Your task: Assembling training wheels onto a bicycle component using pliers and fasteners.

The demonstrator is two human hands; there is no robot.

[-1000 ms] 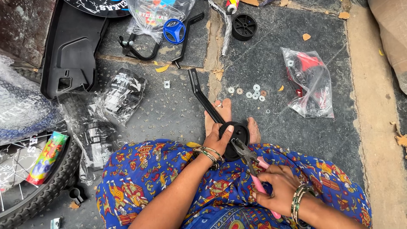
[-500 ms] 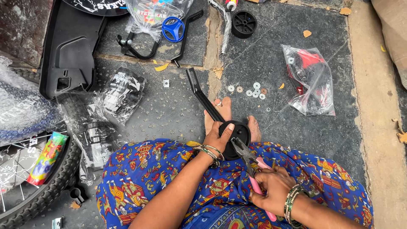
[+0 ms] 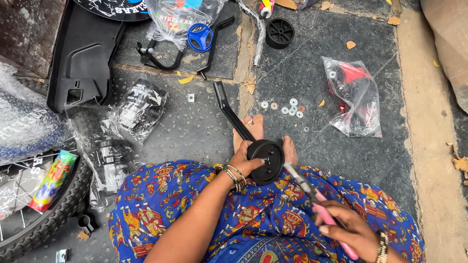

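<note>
- While the left hand (image 3: 243,163) grips the small black wheel (image 3: 265,160) on its bracket arm (image 3: 233,114), between the feet, the pink-handled pliers (image 3: 317,202) have drawn back from the hub
- right hand (image 3: 353,234) is closed around the handles, lower than before
- loose washers (image 3: 287,108) and a plastic bag of red parts (image 3: 353,95) lie ahead; nothing blocks the wheel

Head camera, looking straight down

It faces the grey stone floor (image 3: 341,160) from close above the seated person's blue patterned lap (image 3: 273,219).
</note>
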